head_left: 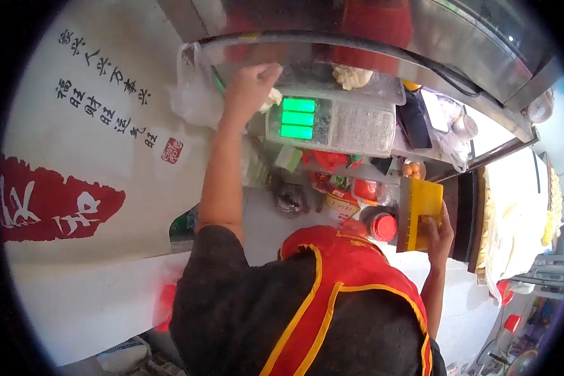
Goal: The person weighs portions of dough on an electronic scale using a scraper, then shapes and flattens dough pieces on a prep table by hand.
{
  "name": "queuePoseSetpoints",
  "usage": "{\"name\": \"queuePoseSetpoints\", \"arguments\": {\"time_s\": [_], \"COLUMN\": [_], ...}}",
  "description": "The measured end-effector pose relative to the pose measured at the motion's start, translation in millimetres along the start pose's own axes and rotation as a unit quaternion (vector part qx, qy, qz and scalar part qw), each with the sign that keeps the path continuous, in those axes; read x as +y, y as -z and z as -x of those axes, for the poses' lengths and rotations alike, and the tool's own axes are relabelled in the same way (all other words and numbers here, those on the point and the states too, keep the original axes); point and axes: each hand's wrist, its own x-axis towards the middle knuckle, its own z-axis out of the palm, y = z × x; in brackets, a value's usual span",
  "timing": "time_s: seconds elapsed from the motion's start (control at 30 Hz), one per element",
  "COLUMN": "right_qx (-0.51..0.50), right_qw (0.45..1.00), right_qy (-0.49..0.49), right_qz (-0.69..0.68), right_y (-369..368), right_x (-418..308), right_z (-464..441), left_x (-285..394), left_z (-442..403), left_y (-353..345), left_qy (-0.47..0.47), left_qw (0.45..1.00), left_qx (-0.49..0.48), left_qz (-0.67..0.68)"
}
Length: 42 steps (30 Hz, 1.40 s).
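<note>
My left hand [250,86] is raised beside the left end of a digital scale [360,128] with lit green displays. Its fingers are curled in, and whatever they hold is hidden. A pale piece of dough [271,100] shows against the underside of this hand; I cannot tell whether it is gripped. Another lump of dough [352,76] sits on the scale's tray [387,89]. On the right, my right hand [442,233] grips a yellow-handled dough scraper [427,203], its flat blade facing left.
A red-lidded jar [383,227], packets [341,207] and a bowl of eggs [412,169] stand near my body. A phone [433,109] lies right of the scale. Metal equipment [282,19] borders the far side. Trays of pale dough [514,213] are at right.
</note>
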Motion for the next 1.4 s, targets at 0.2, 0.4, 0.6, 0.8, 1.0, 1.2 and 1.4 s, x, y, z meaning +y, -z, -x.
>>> {"name": "queuePoseSetpoints", "arguments": {"time_s": [0.2,0.4,0.6,0.8,1.0,1.2,1.4], "right_qx": [0.004,0.028,0.038,0.062,0.051,0.119,0.143], "right_qw": [1.0,0.999,0.999,0.995,0.975,0.97,0.962], "right_qy": [-0.018,-0.021,-0.011,-0.062,-0.187,-0.187,-0.223], "right_qz": [-0.013,0.019,0.028,-0.037,0.106,0.098,0.058], "right_y": [-0.6,1.9,-1.0,-0.6,7.0,24.0,77.9], "right_x": [-16.2,-9.7,3.1,-24.0,3.5,26.6,29.5], "right_z": [1.0,9.5,16.9,26.8,68.3,119.4,204.6], "left_x": [43.5,31.3,18.8,13.7,-5.6,30.3,111.3], "left_z": [-5.6,-29.1,-55.4,-110.4,-142.4,-63.1,140.5], "left_y": [-25.4,-45.5,-74.4,-111.7,-142.6,-126.8,-136.2], "left_qy": [0.005,0.019,-0.012,-0.01,-0.146,-0.164,0.019], "left_qw": [0.983,0.986,0.954,0.887,0.891,0.956,0.92], "left_qx": [-0.046,-0.151,-0.23,-0.4,-0.306,-0.07,-0.331], "left_qz": [-0.176,-0.069,-0.194,-0.229,-0.302,-0.232,0.209]}}
